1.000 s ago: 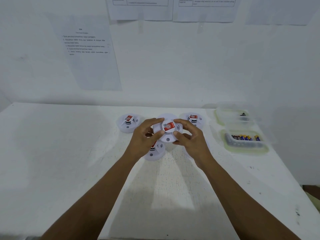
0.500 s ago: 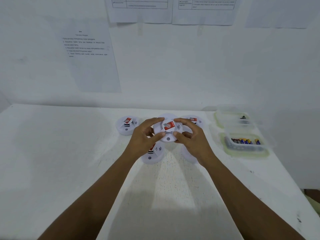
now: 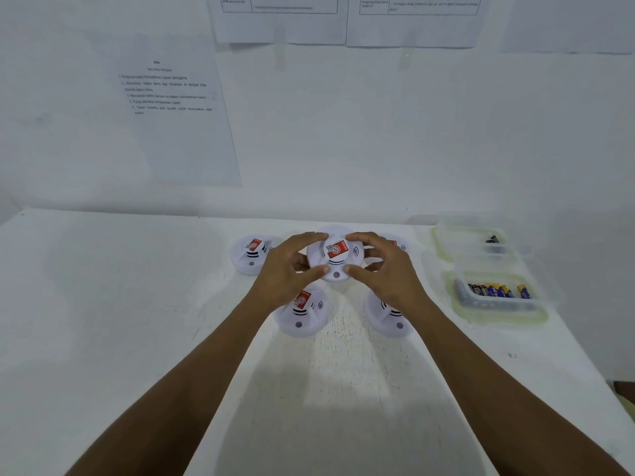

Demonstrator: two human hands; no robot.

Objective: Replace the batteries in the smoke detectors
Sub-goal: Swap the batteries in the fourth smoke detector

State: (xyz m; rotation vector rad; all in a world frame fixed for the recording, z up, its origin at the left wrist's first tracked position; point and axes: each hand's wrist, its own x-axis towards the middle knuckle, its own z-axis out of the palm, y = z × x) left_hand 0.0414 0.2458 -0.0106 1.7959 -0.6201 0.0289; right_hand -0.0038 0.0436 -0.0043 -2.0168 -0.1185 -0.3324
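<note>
A round white smoke detector (image 3: pixel 336 257) with a red label is held above the white table, face toward me. My left hand (image 3: pixel 287 269) grips its left rim and my right hand (image 3: pixel 385 269) grips its right rim, fingers curled round the edge. Several more detectors lie on the table: one at the back left (image 3: pixel 250 254), one under my left wrist (image 3: pixel 301 312), one under my right wrist (image 3: pixel 386 316), and one mostly hidden behind my right hand (image 3: pixel 395 243).
A clear tub (image 3: pixel 494 300) with several batteries stands at the right. Behind it a second tub (image 3: pixel 470 243) holds a dark battery or two. The table's right edge (image 3: pixel 584 355) runs close to the tubs. Printed sheets hang on the wall.
Both hands keep their grip on the detector. The label has turned slightly and the view has shifted a little; the hands stay in the same place.
</note>
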